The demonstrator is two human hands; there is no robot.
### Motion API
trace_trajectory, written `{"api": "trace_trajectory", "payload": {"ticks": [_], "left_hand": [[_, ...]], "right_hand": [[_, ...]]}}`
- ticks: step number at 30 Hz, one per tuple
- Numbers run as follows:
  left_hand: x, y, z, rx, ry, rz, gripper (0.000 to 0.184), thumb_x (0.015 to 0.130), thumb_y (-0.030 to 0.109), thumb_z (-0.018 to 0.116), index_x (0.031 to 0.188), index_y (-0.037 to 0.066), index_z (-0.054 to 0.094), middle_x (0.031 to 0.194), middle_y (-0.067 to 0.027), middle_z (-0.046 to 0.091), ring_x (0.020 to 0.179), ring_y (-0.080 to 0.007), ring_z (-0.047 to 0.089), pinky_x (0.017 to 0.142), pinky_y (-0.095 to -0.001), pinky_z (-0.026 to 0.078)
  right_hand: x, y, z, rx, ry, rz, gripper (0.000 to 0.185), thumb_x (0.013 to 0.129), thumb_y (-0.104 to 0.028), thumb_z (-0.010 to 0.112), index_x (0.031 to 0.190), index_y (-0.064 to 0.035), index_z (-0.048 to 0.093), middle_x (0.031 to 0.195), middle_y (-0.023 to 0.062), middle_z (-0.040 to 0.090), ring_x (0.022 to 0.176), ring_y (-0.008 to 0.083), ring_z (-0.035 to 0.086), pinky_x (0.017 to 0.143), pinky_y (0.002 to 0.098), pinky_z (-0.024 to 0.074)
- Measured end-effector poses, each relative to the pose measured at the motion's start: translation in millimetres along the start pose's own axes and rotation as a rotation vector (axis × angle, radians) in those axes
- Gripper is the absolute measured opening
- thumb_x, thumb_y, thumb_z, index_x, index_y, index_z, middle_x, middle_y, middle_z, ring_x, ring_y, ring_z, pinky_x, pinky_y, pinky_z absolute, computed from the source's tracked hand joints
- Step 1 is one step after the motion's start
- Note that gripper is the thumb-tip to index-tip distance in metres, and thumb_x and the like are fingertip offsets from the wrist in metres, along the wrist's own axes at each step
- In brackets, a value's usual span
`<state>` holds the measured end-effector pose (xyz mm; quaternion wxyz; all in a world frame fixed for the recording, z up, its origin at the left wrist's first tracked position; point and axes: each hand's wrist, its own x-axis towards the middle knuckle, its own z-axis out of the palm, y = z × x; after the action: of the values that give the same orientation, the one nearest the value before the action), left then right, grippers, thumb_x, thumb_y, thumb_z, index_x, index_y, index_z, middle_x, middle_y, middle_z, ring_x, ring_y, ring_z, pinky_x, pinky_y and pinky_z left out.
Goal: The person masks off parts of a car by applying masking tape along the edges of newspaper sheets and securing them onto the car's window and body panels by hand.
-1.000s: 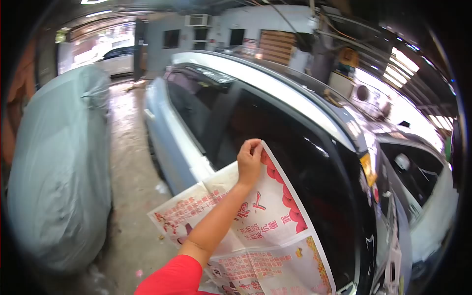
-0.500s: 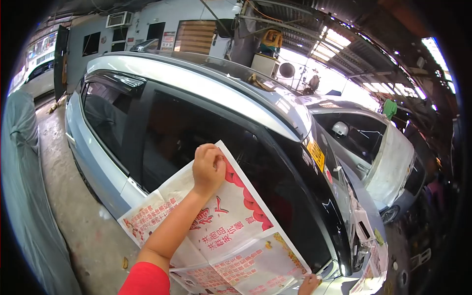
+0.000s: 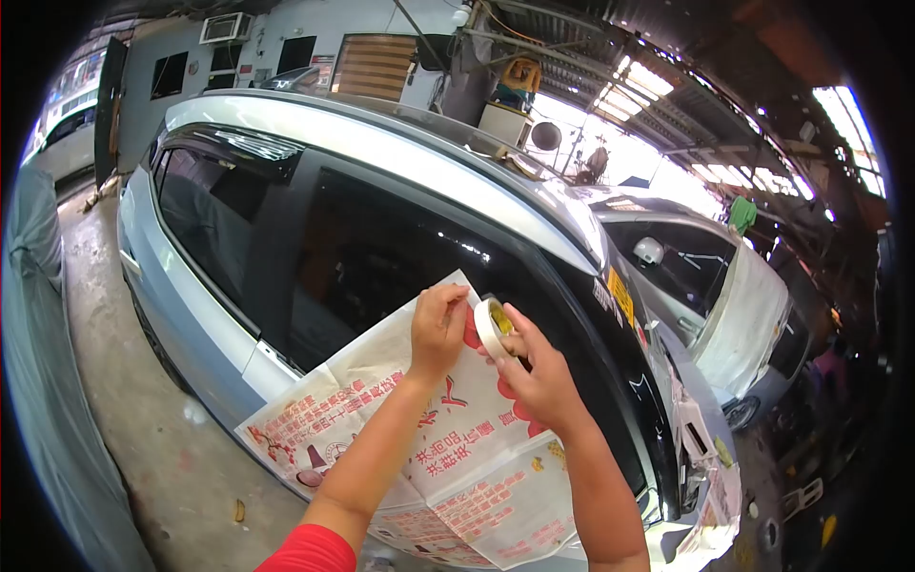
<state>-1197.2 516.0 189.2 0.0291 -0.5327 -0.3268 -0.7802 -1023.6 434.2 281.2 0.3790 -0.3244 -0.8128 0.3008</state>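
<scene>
Head view: two bare forearms reach in from the bottom edge, the left one coming out of a red sleeve point(image 3: 310, 553).
Left hand point(image 3: 440, 330): fingertips pinched together on the paper's top corner; whether they also grip a loose end of tape, I cannot tell.
Right hand point(image 3: 543, 374): closed around the tape, thumb and fingers curled on the ring, just beside the left hand.
Tape point(image 3: 490, 332): a pale roll with a yellow inside, tilted, in front of the paper's right edge near the top corner.
Paper point(image 3: 496, 491): a big creased sheet with red characters and a red scalloped border, spread at a slant before the car's side; it hides part of the door and the lower part of the front window point(image 3: 381, 253). Where it touches the car, I cannot tell.
Car point(image 3: 214, 329): pale blue-grey, side toward the person, with dark windows and a yellow sticker point(image 3: 620, 297) at the windshield.
Second car point(image 3: 672, 310): beyond the first, to the right, with a white sheet point(image 3: 739, 334) over part of it.
Cover point(image 3: 57, 400): grey cloth at the far left, well apart from the hands.
Floor point(image 3: 191, 467): stained concrete between cover and car, with a small yellow scrap point(image 3: 239, 511).
Back wall: an air conditioner point(image 3: 226, 29) and a brown striped panel point(image 3: 376, 67).
</scene>
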Motion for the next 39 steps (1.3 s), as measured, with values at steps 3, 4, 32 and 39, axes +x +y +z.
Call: {"api": "trace_trajectory", "payload": {"ticks": [3,4,32,39], "left_hand": [[-2.9,4.4,-11.7,-0.201,-0.074,-0.09,0.022,0.094,0.001,0.066,0.116,0.004,0.067,0.111,-0.0107,0.063,0.1,-0.0219,0.062,0.091,-0.0335,0.052],[-2.3,3.5,-15.4,-0.257,-0.099,-0.124,0.021,0.094,0.002,0.067,0.115,0.005,0.067,0.113,-0.0101,0.062,0.101,-0.0209,0.062,0.092,-0.0327,0.052],[7.0,-2.5,-31.3,-0.216,-0.267,-0.073,0.016,0.082,0.009,0.083,0.094,0.007,0.073,0.106,-0.0057,0.068,0.116,-0.0249,0.058,0.102,-0.0385,0.047],[1.7,-9.2,-28.5,-0.331,-0.256,-0.181,0.012,0.086,0.004,0.076,0.095,0.005,0.069,0.115,-0.0078,0.062,0.117,-0.0234,0.058,0.106,-0.0379,0.045]], "right_hand": [[18.0,0.7,0.1,-0.035,-0.046,0.018,0.04,0.095,0.001,0.062,0.135,0.0033,0.059,0.113,0.0142,0.075,0.109,0.0182,0.071,0.097,0.0312,0.0527],[19.6,-3.1,1.7,-0.059,-0.017,0.032,0.027,0.094,0.002,0.062,0.121,0.0042,0.063,0.11,0.0141,0.075,0.104,0.0185,0.072,0.096,0.0312,0.0528],[31.6,7.4,-5.3,-0.809,-0.003,-0.586,0.031,0.085,-0.004,0.067,0.116,-0.0068,0.069,0.081,0.0102,0.064,0.083,0.0289,0.066,0.11,0.0488,0.0464],[30.1,11.2,-3.0,-0.894,-0.011,-0.565,0.032,0.084,-0.004,0.068,0.115,-0.0065,0.072,0.089,0.012,0.071,0.093,0.0301,0.068,0.109,0.0468,0.0469]]}}
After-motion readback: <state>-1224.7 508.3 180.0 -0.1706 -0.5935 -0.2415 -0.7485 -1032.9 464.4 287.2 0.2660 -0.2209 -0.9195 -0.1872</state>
